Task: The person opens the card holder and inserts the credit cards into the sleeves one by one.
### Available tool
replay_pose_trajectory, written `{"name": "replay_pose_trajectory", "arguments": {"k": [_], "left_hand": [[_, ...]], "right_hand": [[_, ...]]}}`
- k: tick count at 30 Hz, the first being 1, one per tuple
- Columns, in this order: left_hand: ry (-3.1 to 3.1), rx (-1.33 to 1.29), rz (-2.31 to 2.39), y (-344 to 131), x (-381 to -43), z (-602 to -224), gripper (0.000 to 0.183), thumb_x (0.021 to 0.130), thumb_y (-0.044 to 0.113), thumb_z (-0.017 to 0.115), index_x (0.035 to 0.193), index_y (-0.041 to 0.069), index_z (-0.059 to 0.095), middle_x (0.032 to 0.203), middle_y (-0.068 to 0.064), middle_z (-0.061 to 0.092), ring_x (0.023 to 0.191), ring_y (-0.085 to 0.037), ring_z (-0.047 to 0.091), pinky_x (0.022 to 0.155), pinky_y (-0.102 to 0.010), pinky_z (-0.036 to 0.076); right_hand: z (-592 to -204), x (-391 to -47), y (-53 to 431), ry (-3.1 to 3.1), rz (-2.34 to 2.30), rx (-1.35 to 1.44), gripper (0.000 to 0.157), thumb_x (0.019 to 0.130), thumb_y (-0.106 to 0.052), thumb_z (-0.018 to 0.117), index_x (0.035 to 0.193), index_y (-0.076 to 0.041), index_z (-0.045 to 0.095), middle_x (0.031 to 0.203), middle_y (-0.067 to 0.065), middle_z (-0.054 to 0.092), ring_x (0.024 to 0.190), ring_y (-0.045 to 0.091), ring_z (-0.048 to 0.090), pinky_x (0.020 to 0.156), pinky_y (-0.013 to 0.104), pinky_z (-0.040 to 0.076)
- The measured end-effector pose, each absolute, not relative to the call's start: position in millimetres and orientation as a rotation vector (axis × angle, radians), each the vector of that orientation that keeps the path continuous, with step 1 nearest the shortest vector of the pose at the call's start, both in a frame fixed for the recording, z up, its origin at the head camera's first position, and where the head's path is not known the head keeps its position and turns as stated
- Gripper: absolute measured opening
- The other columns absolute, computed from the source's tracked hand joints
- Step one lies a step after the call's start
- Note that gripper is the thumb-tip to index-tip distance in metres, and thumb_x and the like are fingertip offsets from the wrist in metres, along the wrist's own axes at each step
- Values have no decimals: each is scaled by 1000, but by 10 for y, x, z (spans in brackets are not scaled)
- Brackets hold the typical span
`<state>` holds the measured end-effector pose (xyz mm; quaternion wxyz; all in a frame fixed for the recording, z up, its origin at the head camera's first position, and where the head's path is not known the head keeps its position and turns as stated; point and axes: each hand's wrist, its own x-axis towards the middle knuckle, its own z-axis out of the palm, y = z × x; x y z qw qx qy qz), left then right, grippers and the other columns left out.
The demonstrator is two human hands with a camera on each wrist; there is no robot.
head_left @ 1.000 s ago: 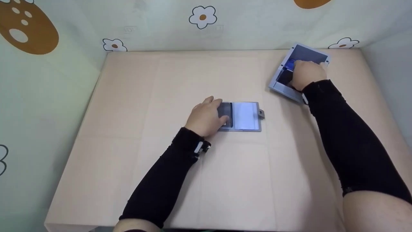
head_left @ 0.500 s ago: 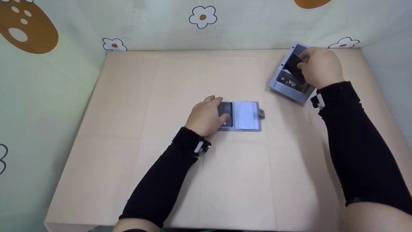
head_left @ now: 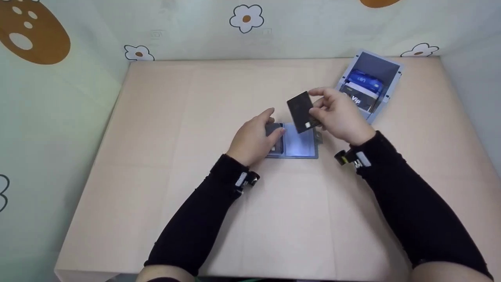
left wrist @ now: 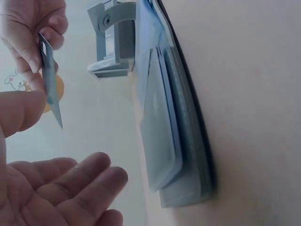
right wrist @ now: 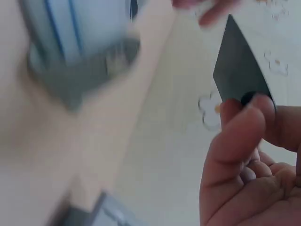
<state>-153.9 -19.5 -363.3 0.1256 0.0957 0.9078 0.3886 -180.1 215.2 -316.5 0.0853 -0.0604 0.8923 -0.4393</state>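
Note:
My right hand [head_left: 340,115] pinches a black card [head_left: 300,110] between thumb and fingers, held up over the right side of a card holder. The card holder [head_left: 301,143] lies spread out on the table, with clear sleeves on its right half and a dark card in its left half. Beside that left half is my left hand [head_left: 254,137], fingers extended and thumb apart. The left wrist view shows its fingers [left wrist: 89,183] raised off the holder with nothing gripped, and the black card [left wrist: 49,77] close to the thumb.
A grey box [head_left: 379,62] stands at the back right of the table, holding a blue card pack [head_left: 366,80] and a dark card marked "vip" [head_left: 358,100]. Behind the table [head_left: 188,98] rises a wall [head_left: 195,31] with flower prints.
My right hand has drawn the black card out of the grey box and brought it left, over the card holder. The left hand has lifted slightly from the holder.

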Motion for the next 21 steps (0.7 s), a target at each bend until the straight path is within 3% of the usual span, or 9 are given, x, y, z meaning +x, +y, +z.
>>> {"name": "replay_pose_trajectory", "arguments": {"k": [6,11,14,21], "left_hand": [[2523,235,1378,-178,-1549,-3646,73,104,33,67,166,14,32,136,-2,69,117,-11,71,105,-33,54],[2512,159,1450,-184,-1574,-3657,68,103,19,70,163,15,39,122,-2,70,101,-13,70,87,-30,58],[2540,145,1423,-194,-1583,-3661,63,103,18,69,161,17,43,116,-1,69,97,-14,66,86,-30,55],[2623,136,1289,-196,-1591,-3688,62,104,19,68,161,15,44,106,3,70,89,-14,64,90,-32,53]], "right_hand": [[-3360,-1695,1900,2462,-1410,-259,49,102,-2,62,149,-5,50,94,7,68,64,9,62,61,25,57],[-3454,-1670,1855,2512,-1330,-303,51,101,-1,62,151,-5,51,106,14,75,77,14,69,68,24,57],[-3493,-1666,1885,2588,-1207,-347,48,101,-2,62,148,-3,55,116,15,76,95,20,72,82,28,57],[-3517,-1665,1993,2715,-891,-395,45,100,-12,69,144,-2,61,136,18,70,125,36,66,110,52,49]]}}
